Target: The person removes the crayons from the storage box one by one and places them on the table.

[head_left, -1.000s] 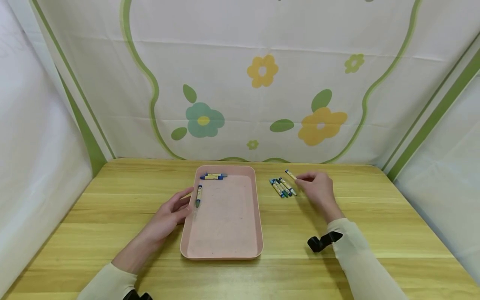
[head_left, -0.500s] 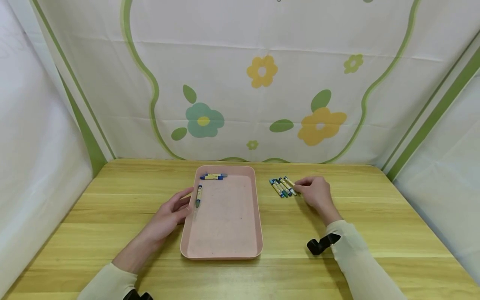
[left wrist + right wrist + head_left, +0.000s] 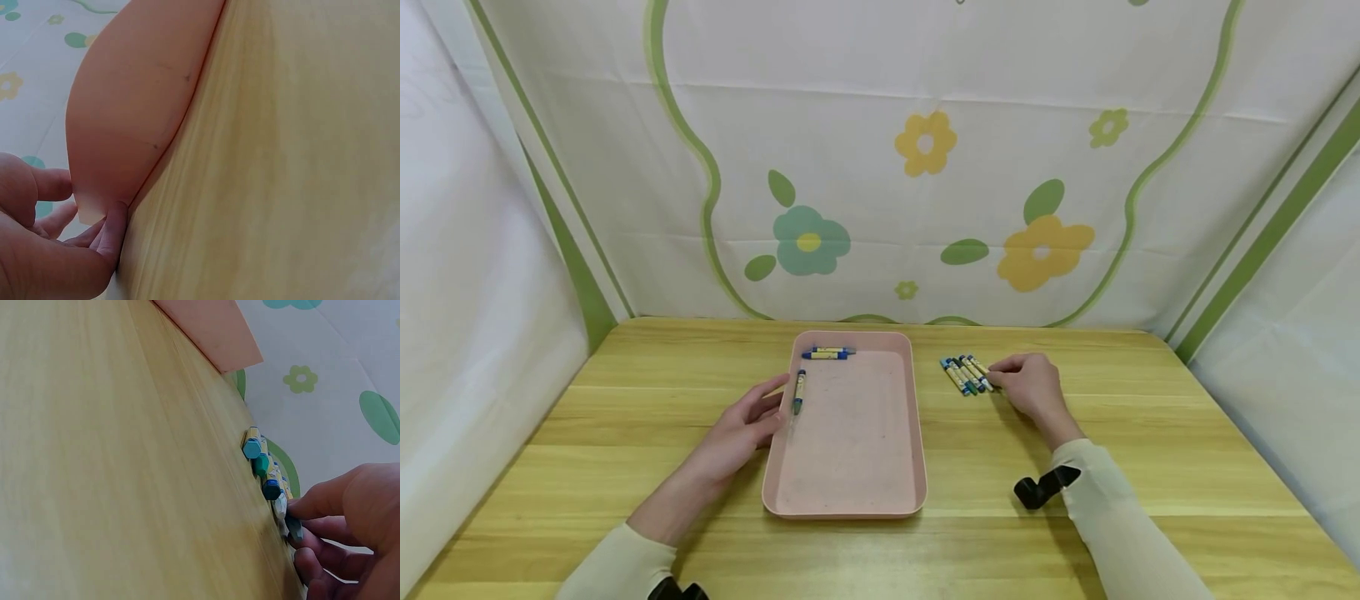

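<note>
My right hand [image 3: 1032,388] pinches a crayon [image 3: 294,529] with a grey tip at the right end of a row of crayons [image 3: 960,377]. Those beside it show light blue, green, dark blue and white ends in the right wrist view, with yellow wrappers. The pinched crayon lies alongside the row. On the left, my left hand [image 3: 747,419] rests its fingertips against the outer side wall of a pink tray [image 3: 850,450]; in the left wrist view, thumb and fingers touch that wall [image 3: 125,125] without curling over the rim.
Inside the tray, two blue-ended crayons [image 3: 826,355] lie together along the far wall, and one dark crayon [image 3: 798,392] lies by the left wall. Everything stands on a wood-grain table [image 3: 647,400]. A white flowered curtain [image 3: 865,167] hangs behind.
My right hand has brought its crayon down and toward me, from above the row's far end to beside the others. My left hand and the tray have stayed put.
</note>
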A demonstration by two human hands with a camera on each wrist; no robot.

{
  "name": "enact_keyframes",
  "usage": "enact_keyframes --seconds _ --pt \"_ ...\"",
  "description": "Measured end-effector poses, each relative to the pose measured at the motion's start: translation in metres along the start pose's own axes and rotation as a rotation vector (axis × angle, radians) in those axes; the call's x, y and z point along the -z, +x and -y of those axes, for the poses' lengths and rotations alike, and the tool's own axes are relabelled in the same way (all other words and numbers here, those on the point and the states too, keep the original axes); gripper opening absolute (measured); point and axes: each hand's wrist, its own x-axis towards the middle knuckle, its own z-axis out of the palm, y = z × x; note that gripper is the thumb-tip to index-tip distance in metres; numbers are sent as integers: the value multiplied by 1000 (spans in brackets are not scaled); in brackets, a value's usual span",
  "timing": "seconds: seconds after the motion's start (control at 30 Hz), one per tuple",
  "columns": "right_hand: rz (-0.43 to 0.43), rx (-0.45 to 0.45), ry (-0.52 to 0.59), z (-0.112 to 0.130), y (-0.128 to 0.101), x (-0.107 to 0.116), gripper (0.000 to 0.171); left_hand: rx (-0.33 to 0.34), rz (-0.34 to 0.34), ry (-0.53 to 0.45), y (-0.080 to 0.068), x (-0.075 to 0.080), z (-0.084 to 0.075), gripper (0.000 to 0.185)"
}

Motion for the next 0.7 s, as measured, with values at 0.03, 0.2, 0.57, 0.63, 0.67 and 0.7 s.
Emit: enact_keyframes --seconds 0.03,0.2,0.57,0.63,0.67,0.7 --pt "1 0 0 0 0 0 25 -2 1 -1 0 0 0 61" --pt "8 -1 -2 1 0 1 26 -2 -1 0 0 0 -1 61" --pt "21 -10 -8 4 0 4 27 -4 7 5 0 1 -1 61" --pt "20 -13 3 4 0 6 28 3 6 -2 0 1 -1 61" --pt "20 -14 11 5 0 7 28 5 6 -3 0 1 -1 61" --pt "22 -15 22 5 0 7 28 6 7 -2 0 1 -1 61"
